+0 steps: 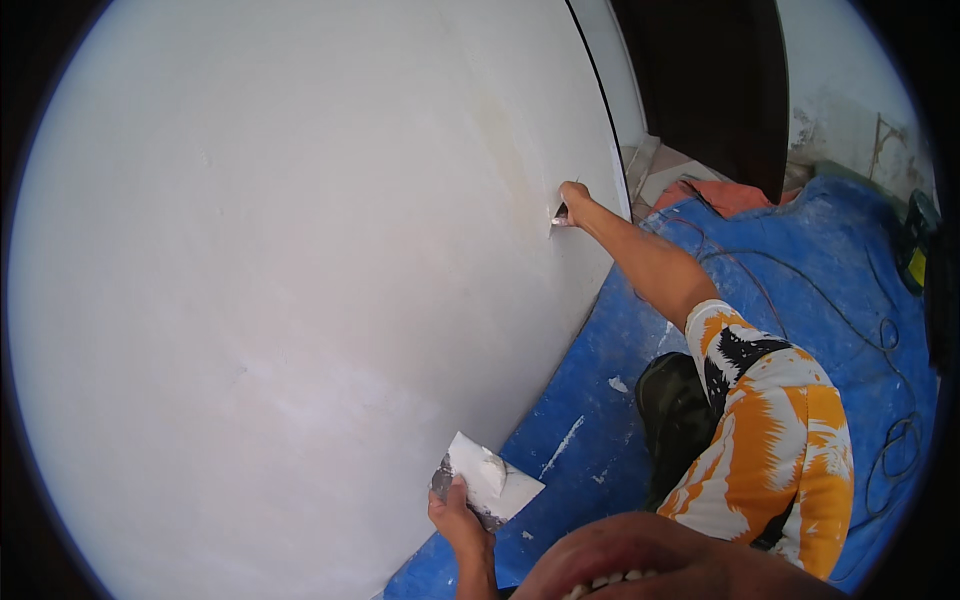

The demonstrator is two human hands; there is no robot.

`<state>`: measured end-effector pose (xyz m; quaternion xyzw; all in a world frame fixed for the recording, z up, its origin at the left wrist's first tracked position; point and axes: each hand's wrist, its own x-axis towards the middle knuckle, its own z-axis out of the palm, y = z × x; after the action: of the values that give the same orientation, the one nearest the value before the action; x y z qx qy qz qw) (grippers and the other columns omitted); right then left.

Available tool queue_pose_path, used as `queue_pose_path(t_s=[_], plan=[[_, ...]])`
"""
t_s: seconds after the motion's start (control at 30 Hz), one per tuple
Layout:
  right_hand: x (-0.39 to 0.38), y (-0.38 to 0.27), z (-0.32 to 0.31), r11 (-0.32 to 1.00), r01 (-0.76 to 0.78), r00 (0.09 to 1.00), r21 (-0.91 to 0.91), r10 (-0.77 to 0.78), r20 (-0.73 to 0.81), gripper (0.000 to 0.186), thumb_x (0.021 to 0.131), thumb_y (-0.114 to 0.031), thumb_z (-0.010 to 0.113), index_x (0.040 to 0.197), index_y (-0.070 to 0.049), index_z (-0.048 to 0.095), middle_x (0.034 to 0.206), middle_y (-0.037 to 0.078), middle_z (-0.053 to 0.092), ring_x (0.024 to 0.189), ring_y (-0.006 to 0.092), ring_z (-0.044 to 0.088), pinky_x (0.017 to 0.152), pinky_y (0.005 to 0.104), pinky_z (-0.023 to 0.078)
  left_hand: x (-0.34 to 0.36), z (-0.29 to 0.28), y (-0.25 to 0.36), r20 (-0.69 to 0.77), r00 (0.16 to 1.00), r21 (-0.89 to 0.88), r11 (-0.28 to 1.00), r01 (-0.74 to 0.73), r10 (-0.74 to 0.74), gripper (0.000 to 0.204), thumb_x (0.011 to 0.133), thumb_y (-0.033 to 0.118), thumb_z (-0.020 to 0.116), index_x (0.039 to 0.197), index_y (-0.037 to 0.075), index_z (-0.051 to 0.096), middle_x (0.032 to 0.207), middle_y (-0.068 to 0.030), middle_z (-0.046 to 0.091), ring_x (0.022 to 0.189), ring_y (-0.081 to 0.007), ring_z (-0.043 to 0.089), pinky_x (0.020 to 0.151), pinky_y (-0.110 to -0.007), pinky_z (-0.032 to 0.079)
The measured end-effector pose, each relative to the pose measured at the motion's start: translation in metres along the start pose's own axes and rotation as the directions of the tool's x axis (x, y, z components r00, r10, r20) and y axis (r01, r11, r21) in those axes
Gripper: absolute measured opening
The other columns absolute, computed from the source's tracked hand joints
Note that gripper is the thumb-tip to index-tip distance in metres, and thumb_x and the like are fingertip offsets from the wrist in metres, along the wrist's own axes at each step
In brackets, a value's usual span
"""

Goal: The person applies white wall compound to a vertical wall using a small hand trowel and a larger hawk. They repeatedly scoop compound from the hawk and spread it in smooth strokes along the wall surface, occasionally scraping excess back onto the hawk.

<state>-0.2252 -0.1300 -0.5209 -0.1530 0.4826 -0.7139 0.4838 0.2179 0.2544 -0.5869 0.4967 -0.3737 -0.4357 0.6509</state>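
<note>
My right hand (573,205), arm stretched out, is closed round a putty knife (555,224). Its blade edge meets the white wall (330,230) close to the wall's right edge; most of the handle is hidden in my fingers. Lower down, my left hand (460,515) grips a flat plate (524,492), thumb on top. A thick lump of white putty (482,468) lies on this plate, and grey smears show near my thumb. The plate is held close in front of the wall's lower part. Faint yellowish streaks run down the wall to the left of the knife.
A blue sheet (590,420) with white splatters covers the floor along the wall's foot. Thin cables (830,300) loop across it on the right. Beyond stand a dark door panel (715,90) and a stained wall (850,90); a reddish cloth (735,197) lies by the door.
</note>
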Motion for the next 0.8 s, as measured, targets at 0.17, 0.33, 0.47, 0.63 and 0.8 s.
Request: queue_pose_path(t_s=[0.17, 0.33, 0.47, 0.63, 0.8], plan=[[-0.045, -0.158, 0.059, 0.94, 0.335, 0.942, -0.06, -0.333, 0.051, 0.04, 0.091, -0.018, 0.054, 0.126, 0.001, 0.049, 0.124, 0.02, 0.054, 0.111, 0.0387, 0.058, 0.083, 0.0583, 0.058, 0.004, 0.003, -0.006, 0.006, 1.0, -0.026, 1.0, -0.012, 0.012, 0.019, 0.089, 0.0, 0.055, 0.107, -0.004, 0.061, 0.096, -0.0103, 0.068, 0.082, -0.0171, 0.064, 0.078, -0.03, 0.052], [-0.13, -0.306, 0.145, 0.693, 0.647, 0.745, -0.319, -0.663, 0.072, 0.03, 0.088, -0.028, 0.059, 0.098, 0.0, 0.063, 0.09, 0.013, 0.065, 0.072, 0.0269, 0.067, 0.055, 0.0394, 0.06, 0.006, 0.009, -0.009, -0.005, 0.998, 0.055, 0.996, -0.063, 0.064, 0.017, 0.089, 0.001, 0.056, 0.105, -0.003, 0.061, 0.095, -0.0106, 0.068, 0.081, -0.0168, 0.065, 0.077, -0.03, 0.052], [-0.208, -0.336, 0.19, 0.231, 0.86, 0.39, -0.455, -0.872, 0.295, 0.048, 0.092, -0.02, 0.049, 0.133, 0.005, 0.045, 0.119, 0.028, 0.058, 0.098, 0.0357, 0.065, 0.075, 0.0497, 0.057, 0.008, 0.015, -0.009, -0.031, 0.999, -0.01, 1.0, -0.007, 0.007, 0.016, 0.088, 0.001, 0.056, 0.103, -0.003, 0.061, 0.094, -0.0104, 0.068, 0.082, -0.0169, 0.064, 0.077, -0.031, 0.052], [-0.217, -0.209, 0.111, 0.021, 0.931, 0.188, -0.364, -0.882, 0.431, 0.047, 0.084, -0.015, 0.046, 0.128, 0.0, 0.054, 0.101, 0.022, 0.068, 0.095, 0.0399, 0.065, 0.089, 0.0478, 0.049, 0.01, 0.017, -0.01, -0.007, 1.0, -0.07, 0.997, 0.011, -0.012, 0.021, 0.09, 0.005, 0.055, 0.109, -0.003, 0.059, 0.1, -0.0126, 0.067, 0.086, -0.0207, 0.066, 0.078, -0.033, 0.054], [-0.105, 0.0, -0.033, 0.959, 0.28, 0.951, -0.046, -0.27, 0.15, 0.024, 0.086, -0.007, 0.052, 0.109, 0.002, 0.056, 0.096, 0.016, 0.063, 0.09, 0.0317, 0.066, 0.065, 0.0574, 0.056, 0.012, 0.016, -0.017, 0.04, 0.973, -0.335, 0.915, 0.226, -0.226, 0.03, 0.095, 0.014, 0.052, 0.12, -0.001, 0.057, 0.111, -0.0127, 0.065, 0.097, -0.026, 0.066, 0.086, -0.038, 0.054]])
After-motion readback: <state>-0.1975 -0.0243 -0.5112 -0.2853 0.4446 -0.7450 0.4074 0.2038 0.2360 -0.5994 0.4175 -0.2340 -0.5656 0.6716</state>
